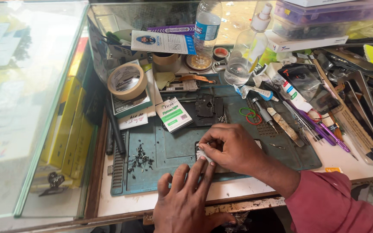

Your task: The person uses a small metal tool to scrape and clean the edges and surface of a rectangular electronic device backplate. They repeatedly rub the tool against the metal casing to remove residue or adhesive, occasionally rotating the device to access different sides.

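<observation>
My left hand [185, 200] lies flat with fingers spread on the front edge of a blue-green repair mat [169, 149], its fingertips pressing on a small flat device [201, 154] that is mostly hidden. My right hand [234, 146] comes in from the right in a dark red sleeve. Its fingers are curled and pinched over the same device, seemingly holding a thin tool that I cannot make out. A dark phone part [206, 108] lies on the mat just beyond my hands.
A heap of tiny dark screws [140, 159] lies on the mat's left. A tape roll [127, 80], a small green-white box [173, 113], two clear bottles [247, 51], rubber bands [248, 114], screwdrivers and tweezers [316, 127] crowd the bench. A glass case [31, 95] stands left.
</observation>
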